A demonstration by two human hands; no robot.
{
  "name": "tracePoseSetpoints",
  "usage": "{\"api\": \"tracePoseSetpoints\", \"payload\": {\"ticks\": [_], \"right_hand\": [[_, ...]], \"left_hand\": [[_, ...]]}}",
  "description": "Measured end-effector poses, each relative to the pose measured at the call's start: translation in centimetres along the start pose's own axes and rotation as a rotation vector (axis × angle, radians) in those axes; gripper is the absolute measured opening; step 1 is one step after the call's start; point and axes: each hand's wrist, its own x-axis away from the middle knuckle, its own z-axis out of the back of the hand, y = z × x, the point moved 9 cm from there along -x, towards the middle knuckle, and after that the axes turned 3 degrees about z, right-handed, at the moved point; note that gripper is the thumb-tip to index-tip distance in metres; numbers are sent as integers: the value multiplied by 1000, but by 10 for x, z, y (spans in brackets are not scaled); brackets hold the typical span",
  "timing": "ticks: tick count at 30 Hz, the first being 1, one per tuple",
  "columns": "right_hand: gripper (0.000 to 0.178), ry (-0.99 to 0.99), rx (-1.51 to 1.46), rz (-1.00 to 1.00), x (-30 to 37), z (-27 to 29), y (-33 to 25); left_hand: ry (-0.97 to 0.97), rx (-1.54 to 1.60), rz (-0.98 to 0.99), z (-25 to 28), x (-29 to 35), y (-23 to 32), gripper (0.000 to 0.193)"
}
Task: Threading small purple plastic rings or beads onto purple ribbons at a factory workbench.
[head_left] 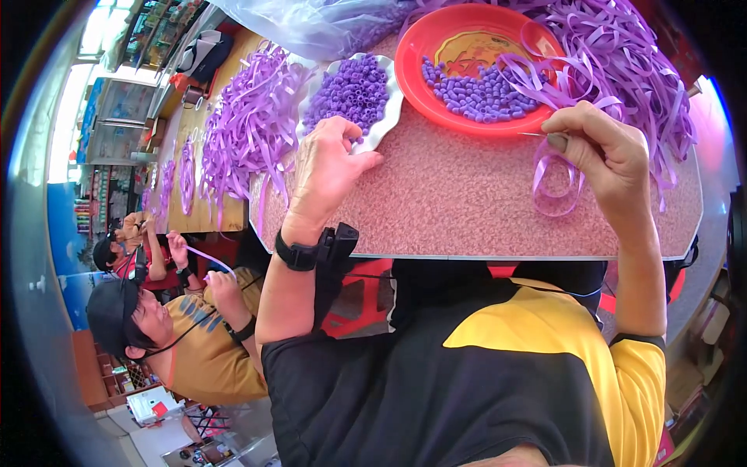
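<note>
My left hand (327, 167) is at the near edge of a white scalloped dish (391, 117) heaped with small purple beads (354, 89). Its index finger bends down at the beads while the thumb sticks out to the side, apart from it; nothing is plainly held. Over the near right rim of a red plate (412, 86), my right hand (603, 152) pinches a thin needle (532, 134) that points left. A loop of purple ribbon (537, 183) hangs beneath that hand. More purple beads (482, 93) lie in the red plate.
Piles of purple ribbon lie at the left (253, 124) and far right (615, 54) of the pinkish speckled table (459, 202). Clear plastic sheeting (311, 27) lies behind the dish. To my left, a person in a mustard shirt (206, 350) handles ribbon; another person sits beyond.
</note>
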Motion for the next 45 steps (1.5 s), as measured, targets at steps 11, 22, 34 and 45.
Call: {"api": "tracePoseSetpoints", "payload": {"ticks": [11, 22, 34, 45], "right_hand": [[12, -2, 11, 1, 1, 0, -1], [17, -7, -10, 76, 2, -10, -2], [14, 39, -6, 107, 3, -5, -5], [16, -6, 74, 111, 3, -8, -7]], "left_hand": [[105, 226, -113, 6, 19, -1, 21], [-477, 1889, 195, -81, 44, 87, 20], [-458, 1922, 188, -91, 43, 117, 20], [-415, 1824, 149, -87, 41, 118, 19]]}}
